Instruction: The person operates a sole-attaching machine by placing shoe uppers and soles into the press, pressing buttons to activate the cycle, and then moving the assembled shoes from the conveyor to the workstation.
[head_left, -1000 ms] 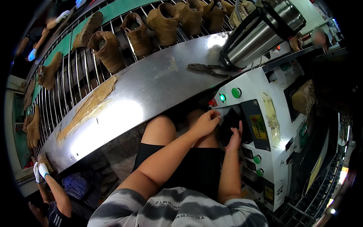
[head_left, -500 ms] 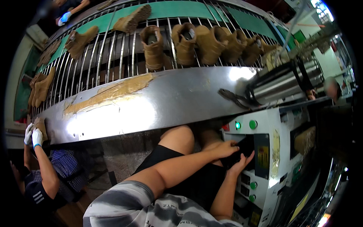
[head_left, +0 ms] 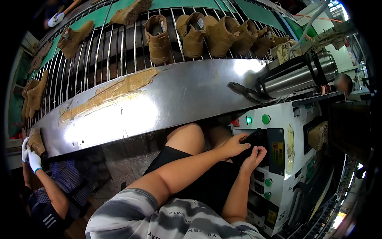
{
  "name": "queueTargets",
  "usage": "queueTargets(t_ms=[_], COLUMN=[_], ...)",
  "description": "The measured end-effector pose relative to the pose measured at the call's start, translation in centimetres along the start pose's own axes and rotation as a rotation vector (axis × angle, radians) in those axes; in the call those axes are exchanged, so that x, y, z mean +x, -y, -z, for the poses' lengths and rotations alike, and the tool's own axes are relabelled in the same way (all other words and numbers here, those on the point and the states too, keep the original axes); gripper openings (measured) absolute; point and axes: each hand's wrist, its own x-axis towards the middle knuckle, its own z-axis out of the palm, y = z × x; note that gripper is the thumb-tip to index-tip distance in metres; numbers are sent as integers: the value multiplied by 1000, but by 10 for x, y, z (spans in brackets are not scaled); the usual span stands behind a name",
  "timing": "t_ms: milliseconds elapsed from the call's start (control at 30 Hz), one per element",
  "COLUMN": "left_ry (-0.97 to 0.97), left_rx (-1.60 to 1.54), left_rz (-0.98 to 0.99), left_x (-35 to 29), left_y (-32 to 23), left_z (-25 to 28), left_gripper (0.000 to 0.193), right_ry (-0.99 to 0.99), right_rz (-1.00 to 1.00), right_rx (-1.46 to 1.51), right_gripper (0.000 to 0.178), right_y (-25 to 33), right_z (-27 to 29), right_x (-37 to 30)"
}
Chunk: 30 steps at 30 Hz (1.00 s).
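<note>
Flat black slab-like object [head_left: 259, 137] sits between the hands, just beside the white metal control cabinet [head_left: 285, 113]. The left hand [head_left: 234, 146] grips its near edge between thumb and fingers; the right hand [head_left: 252, 160] has bent fingers close below, though contact is unclear. Two-handed handling seems the step underway; shifting the object calls for a firm left hold, clear of the cabinet.

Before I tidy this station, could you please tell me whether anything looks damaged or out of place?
Yes: the brown tape on the silver metal ledge looks ragged and wrinkled, and one tan boot on the barred metal rack lies tipped over, unlike the upright boots.
</note>
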Motion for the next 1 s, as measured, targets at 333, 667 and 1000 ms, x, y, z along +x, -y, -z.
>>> queueTargets(t_ms=[333, 667, 1000], left_ry=[94, 127, 40], left_rx=[-234, -319, -311], left_rz=[-120, -53, -26], left_x=[2, 2, 8], left_y=[7, 5, 14], left_z=[3, 5, 7], left_gripper=[46, 54, 52], right_ry=[54, 94, 169], right_rz=[146, 177, 115], right_rx=[130, 126, 199], right_gripper=[51, 62, 82], right_y=[41, 43, 50], right_z=[-10, -4, -3], right_x=[8, 7, -3])
